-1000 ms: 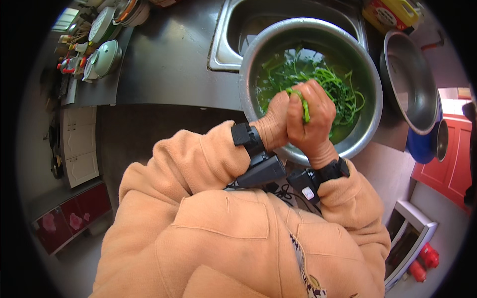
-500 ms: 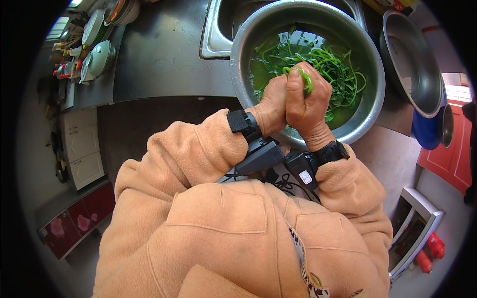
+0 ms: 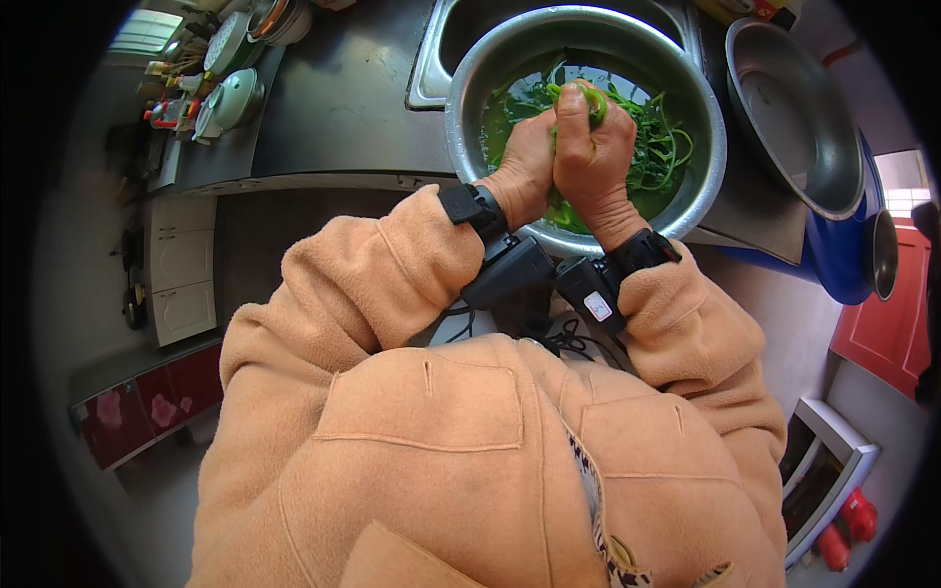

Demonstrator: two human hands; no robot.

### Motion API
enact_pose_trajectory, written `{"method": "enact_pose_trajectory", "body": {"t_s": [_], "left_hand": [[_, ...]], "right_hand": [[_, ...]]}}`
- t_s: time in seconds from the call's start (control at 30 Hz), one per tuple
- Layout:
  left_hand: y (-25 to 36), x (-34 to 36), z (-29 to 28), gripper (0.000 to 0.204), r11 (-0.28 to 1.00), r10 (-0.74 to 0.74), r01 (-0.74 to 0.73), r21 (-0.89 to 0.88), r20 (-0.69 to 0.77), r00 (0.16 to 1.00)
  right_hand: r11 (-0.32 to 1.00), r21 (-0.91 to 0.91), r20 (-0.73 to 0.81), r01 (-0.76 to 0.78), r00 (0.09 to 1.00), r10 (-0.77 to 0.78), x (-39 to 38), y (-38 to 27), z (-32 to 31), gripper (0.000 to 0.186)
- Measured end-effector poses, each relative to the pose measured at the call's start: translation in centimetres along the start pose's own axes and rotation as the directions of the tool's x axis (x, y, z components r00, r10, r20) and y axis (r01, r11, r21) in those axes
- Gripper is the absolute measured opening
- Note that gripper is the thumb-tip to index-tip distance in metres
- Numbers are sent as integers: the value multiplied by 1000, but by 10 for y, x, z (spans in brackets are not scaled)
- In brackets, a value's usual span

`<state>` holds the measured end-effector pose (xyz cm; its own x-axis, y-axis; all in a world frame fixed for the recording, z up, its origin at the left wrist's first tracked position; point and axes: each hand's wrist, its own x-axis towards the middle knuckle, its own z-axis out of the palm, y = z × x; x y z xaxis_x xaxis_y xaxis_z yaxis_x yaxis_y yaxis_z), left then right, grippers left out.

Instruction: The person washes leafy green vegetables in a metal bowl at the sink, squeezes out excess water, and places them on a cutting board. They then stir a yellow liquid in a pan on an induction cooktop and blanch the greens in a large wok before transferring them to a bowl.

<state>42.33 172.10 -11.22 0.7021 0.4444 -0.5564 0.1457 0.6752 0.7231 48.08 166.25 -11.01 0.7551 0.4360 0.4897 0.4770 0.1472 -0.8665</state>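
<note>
A large steel basin holds greenish water and long-stemmed leafy greens. Over it both of my hands are pressed together around a bunch of green stems, which loops out above the fingers. My left hand is closed on the bunch from the left, its fingertips mostly hidden. My right hand wraps over it from the right, thumb on top. Both wrists wear dark straps with boxy devices.
The basin sits over a steel sink. Another wide steel pan stands at its right, beside a blue plastic container. A lidded pot, bowls and bottles crowd the left end of the steel counter.
Both hands, still clasped on the greens, appear higher in the picture and slightly left. The basin also shows higher and further left, as the whole view has shifted.
</note>
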Motion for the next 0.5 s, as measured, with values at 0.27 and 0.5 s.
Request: {"method": "enact_pose_trajectory", "body": {"t_s": [0.27, 0.5], "left_hand": [[-16, -14, 22, 35, 999, 43, -40, 28, -86, 995], [-41, -5, 18, 40, 967, 121, -99, 236, -81, 989]], "right_hand": [[998, 36, -20, -43, 999, 44, -7, -4, -24, 29], [989, 89, -11, -122, 992, 123, -19, 9, -33, 30]]}}
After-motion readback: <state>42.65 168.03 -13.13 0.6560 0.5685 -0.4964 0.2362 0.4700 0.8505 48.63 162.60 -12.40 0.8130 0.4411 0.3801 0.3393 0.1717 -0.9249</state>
